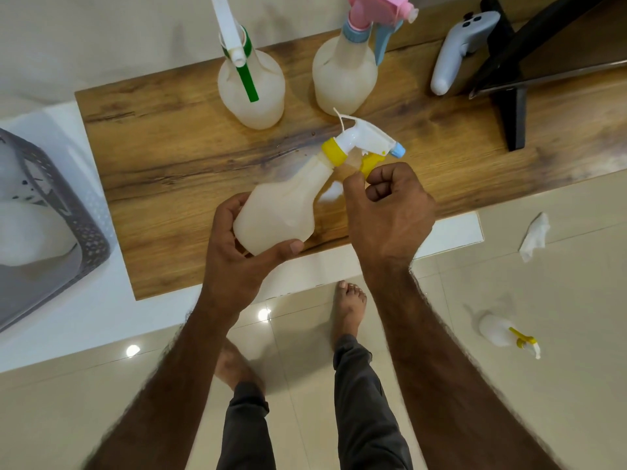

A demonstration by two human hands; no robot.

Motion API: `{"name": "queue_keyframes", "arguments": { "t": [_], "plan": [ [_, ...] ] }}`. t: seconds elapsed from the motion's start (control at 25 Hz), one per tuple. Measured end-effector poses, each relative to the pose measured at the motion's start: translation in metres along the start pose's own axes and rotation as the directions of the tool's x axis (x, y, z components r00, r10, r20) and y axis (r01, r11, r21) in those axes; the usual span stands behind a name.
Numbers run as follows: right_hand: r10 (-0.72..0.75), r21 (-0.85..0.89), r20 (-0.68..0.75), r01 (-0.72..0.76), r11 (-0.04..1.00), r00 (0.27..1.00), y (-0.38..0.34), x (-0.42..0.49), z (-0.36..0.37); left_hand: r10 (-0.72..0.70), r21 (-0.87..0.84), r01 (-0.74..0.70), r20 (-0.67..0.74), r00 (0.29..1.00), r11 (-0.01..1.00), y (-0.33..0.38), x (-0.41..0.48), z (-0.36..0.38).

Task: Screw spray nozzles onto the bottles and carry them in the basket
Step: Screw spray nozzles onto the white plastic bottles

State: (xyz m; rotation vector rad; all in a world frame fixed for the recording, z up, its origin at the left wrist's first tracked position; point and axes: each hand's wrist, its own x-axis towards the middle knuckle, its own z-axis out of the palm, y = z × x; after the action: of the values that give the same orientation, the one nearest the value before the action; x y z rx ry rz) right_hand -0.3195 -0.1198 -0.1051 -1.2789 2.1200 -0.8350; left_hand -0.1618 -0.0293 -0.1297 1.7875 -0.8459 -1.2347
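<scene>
Long wood-grain tabletop (176, 157) is carrying two finished translucent spray bottles; grey perforated plastic basket (68, 212) is waiting far left. Left hand (234, 252) is clasping a tilted frosted plastic bottle (281, 212) above the near edge. Right hand (386, 212) is pinching its yellow trigger (370, 163), nozzle's yellow collar (334, 151) already on neck; better gripping collar, twisting squarely until snug

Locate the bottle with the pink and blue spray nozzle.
In the head view, the translucent bottle with the pink and blue spray nozzle stands at the wooden table's far edge, between the green-nozzled bottle and the grey controller.
</scene>
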Motion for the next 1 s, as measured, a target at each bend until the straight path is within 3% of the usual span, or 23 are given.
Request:
{"name": "queue_keyframes", "arguments": {
  "t": [0.24, 0.32, 0.36, 0.4, 0.48, 0.56, 0.8, 1.0],
  "plan": [
    [-0.163, -0.142, 0.021, 0.164, 0.976, 0.986, 0.008, 0.001, -0.007, -0.023, -0.128, 0.031, 0.060, 0.998, 0.991, 0.002, 0.004, -0.007],
    [-0.206, -0.106, 0.048, 0.210, 0.972, 0.977, 0.011, 0.003, -0.010, -0.061, -0.235, 0.086, 0.111, 0.992, 0.968, 0.001, 0.004, -0.010],
    [-0.197, -0.008, 0.075, 0.198, 0.980, 0.978, 0.012, 0.004, -0.011, -0.084, -0.292, 0.122, 0.139, 0.987, 0.949, 0.001, 0.004, -0.011],
    [-0.151, 0.160, 0.119, 0.131, 0.978, 0.981, 0.012, 0.006, -0.011, -0.099, -0.337, 0.152, 0.168, 0.981, 0.929, 0.000, 0.004, -0.012],
    [-0.057, 0.521, 0.258, -0.089, 0.849, 0.964, 0.012, 0.008, -0.011, -0.107, -0.379, 0.188, 0.225, 0.968, 0.906, -0.002, 0.002, -0.012],
    [-0.019, 0.670, 0.346, -0.233, 0.704, 0.938, 0.011, 0.009, -0.011, -0.108, -0.395, 0.203, 0.251, 0.962, 0.896, -0.002, 0.001, -0.010],
    [0.169, 0.748, 0.437, -0.461, 0.477, 0.883, -0.007, 0.014, -0.009, -0.078, -0.425, 0.176, 0.237, 0.968, 0.888, -0.003, 0.005, -0.007],
    [0.243, 0.667, 0.585, -0.630, 0.398, 0.774, -0.006, 0.030, 0.006, -0.055, -0.352, 0.137, 0.235, 0.971, 0.926, 0.001, 0.007, -0.008]
  ]
}}
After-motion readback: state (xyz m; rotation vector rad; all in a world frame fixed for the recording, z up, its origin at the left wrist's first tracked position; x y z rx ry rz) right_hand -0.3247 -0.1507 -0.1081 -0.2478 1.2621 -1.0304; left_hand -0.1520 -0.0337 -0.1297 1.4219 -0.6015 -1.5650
